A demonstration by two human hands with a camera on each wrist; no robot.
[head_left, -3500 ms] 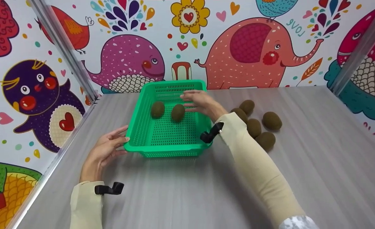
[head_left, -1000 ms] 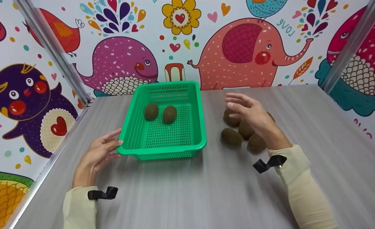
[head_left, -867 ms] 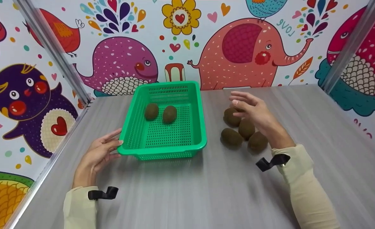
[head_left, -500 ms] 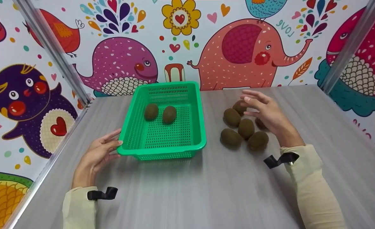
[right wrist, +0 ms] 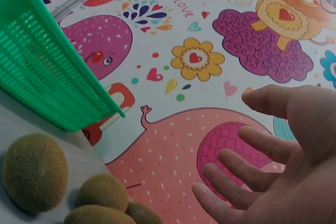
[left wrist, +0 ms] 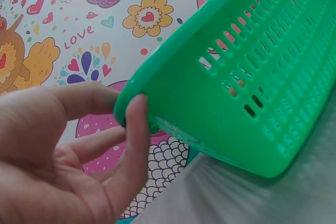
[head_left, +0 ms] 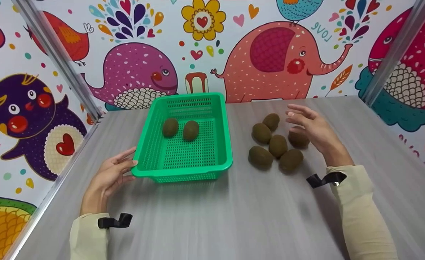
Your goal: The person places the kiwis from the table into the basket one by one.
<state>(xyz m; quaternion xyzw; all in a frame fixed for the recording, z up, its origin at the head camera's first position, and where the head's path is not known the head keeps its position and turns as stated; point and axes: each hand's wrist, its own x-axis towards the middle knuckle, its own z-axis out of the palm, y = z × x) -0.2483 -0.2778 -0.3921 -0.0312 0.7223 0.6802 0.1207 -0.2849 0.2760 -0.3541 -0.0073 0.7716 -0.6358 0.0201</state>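
Note:
My left hand [head_left: 109, 177] pinches the near left corner of a green plastic basket [head_left: 183, 169]; in the left wrist view, the thumb and index finger [left wrist: 137, 129] meet at its rim. Inside the basket lie two brown kiwis, a left kiwi [head_left: 170, 127] and a right kiwi [head_left: 191, 130]. My right hand [head_left: 319, 131] hovers above the table at the right, fingers spread and holding nothing. Under it, partly covered by the fingers, is a kiwi [head_left: 299, 139]. Several more kiwis [head_left: 278, 146] cluster between this hand and the basket, also visible low in the right wrist view.
The grey table [head_left: 205, 220] runs back to a wall [head_left: 205, 54] printed with cartoon animals. Metal posts, a left post [head_left: 59, 59] and a right post [head_left: 396, 54], stand at the back corners.
My right hand has gone from over the basket to the right, past the cluster, uncovering kiwis there. The left hand stays at the basket's corner. Both kiwis remain in the basket.

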